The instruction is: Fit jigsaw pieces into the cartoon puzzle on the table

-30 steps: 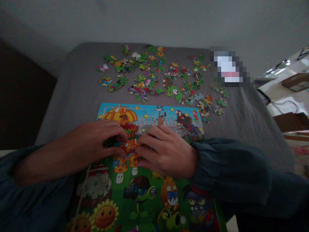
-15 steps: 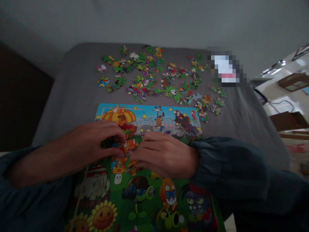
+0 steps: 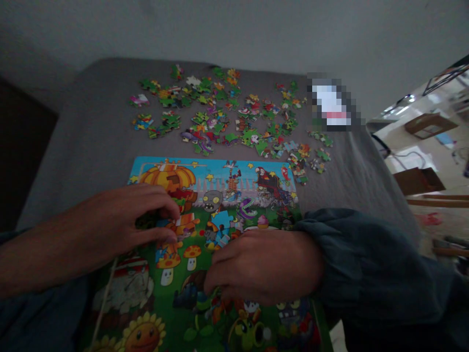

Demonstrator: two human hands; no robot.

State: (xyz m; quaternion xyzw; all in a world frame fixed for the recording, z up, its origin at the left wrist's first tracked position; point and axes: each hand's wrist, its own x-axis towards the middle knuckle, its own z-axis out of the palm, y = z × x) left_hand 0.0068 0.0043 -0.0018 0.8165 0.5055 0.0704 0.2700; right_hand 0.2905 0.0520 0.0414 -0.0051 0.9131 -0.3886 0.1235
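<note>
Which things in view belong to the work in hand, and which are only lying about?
Work in hand:
- colourful rectangular cartoon-printed puzzle sheet
- small multicoloured interlocking jigsaw pieces

Apparently just lying about:
- brown cardboard boxes
- pixelated white object, purpose unclear

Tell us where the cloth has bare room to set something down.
Left: bare cloth between the loose pieces and the cloth's left edge. Right: a patch bordered by loose pieces, right sleeve and the cloth's right edge. Crowded: the middle beyond the puzzle board, under loose pieces.
</note>
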